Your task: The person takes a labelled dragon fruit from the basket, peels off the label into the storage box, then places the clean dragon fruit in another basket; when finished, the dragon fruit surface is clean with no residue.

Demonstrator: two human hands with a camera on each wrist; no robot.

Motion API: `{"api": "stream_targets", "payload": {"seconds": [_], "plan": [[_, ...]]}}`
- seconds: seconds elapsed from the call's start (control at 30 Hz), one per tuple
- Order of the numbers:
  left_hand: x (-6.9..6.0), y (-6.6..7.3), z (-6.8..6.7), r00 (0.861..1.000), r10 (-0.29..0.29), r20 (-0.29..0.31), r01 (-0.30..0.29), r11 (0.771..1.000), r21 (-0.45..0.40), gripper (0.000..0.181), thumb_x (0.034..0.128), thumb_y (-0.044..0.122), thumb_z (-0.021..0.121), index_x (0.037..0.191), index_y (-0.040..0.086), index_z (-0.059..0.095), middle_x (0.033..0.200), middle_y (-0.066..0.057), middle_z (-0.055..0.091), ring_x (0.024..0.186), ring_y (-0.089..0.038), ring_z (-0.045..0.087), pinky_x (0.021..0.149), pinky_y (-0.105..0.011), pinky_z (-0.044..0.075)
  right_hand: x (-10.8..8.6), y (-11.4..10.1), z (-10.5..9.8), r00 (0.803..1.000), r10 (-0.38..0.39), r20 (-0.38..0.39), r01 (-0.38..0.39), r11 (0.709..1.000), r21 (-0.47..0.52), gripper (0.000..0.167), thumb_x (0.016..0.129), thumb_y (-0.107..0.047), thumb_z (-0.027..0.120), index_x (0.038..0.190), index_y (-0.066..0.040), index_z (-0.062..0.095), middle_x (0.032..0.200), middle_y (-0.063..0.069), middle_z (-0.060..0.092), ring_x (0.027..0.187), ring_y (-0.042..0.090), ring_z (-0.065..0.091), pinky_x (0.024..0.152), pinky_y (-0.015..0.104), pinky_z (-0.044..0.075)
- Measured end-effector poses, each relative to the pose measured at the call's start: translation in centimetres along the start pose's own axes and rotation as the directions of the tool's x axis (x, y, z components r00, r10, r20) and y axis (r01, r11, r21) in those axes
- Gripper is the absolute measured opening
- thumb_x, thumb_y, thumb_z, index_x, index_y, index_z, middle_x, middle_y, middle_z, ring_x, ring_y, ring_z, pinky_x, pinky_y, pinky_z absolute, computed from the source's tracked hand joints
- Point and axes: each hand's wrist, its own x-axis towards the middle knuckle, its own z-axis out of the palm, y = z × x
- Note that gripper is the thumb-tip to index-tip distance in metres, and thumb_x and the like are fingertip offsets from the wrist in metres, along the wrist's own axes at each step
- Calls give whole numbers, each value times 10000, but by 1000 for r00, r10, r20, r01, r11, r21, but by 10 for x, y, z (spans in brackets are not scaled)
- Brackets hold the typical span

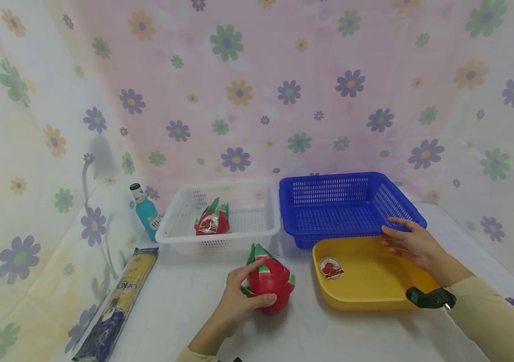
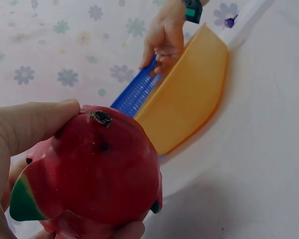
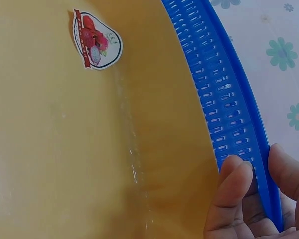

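Observation:
My left hand (image 1: 234,296) grips a red dragon fruit (image 1: 272,285) with green-tipped scales, just above or on the white table. In the left wrist view its stem end (image 2: 100,118) faces the camera, thumb and fingers round its sides. My right hand (image 1: 412,246) is at the near right rim of a blue perforated basket (image 1: 299,235). In the right wrist view the thumb and curled fingers pinch that blue rim (image 3: 261,134) from both sides. Below this hand lies a yellow tray (image 1: 361,281), with a round fruit sticker (image 1: 331,268) inside at its left.
A white perforated basket (image 1: 180,244) at the back left holds another dragon fruit (image 1: 212,221) with a label. Left of it stand a blue bottle (image 1: 147,213) and, nearer, a long packet (image 1: 118,301) lying flat. Flowered cloth (image 1: 257,115) hangs behind and at the sides.

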Motion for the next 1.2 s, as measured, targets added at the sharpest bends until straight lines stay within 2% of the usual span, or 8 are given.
{"api": "stream_targets", "payload": {"seconds": [0.47,0.63,1.0,1.2], "plan": [[-17,27,4,1000,-19,18,18,999,37,780,715,272,866,1399,387,508,1493,-160,276,1316,-410,369,846,-505,592,1,1,-1,1000,10,-4,-10,1000,-9,942,890,-462,665,1572,-96,127,864,-199,670,867,71,697,770,237,563],[-20,38,3,1000,11,19,-12,999,45,769,723,284,860,1395,400,505,1486,-147,289,1292,-380,387,826,-476,599,1,0,0,1000,12,-10,-12,1000,-10,956,880,-467,674,1569,-92,128,856,-197,669,860,69,696,775,239,565],[-28,53,7,998,47,46,-50,996,70,768,718,310,866,1386,422,505,1480,-126,312,1298,-357,396,831,-473,600,1,2,1,1000,22,-15,-22,1000,-18,1002,844,-505,691,1574,-118,125,865,-217,663,897,86,689,782,218,540],[-23,65,5,993,110,52,-114,991,75,753,738,289,853,1389,420,499,1501,-128,292,1330,-369,374,836,-474,599,0,0,1,1000,28,-8,-28,1000,-3,971,848,-497,694,1563,-128,150,866,-206,667,884,80,685,776,227,541]]}}
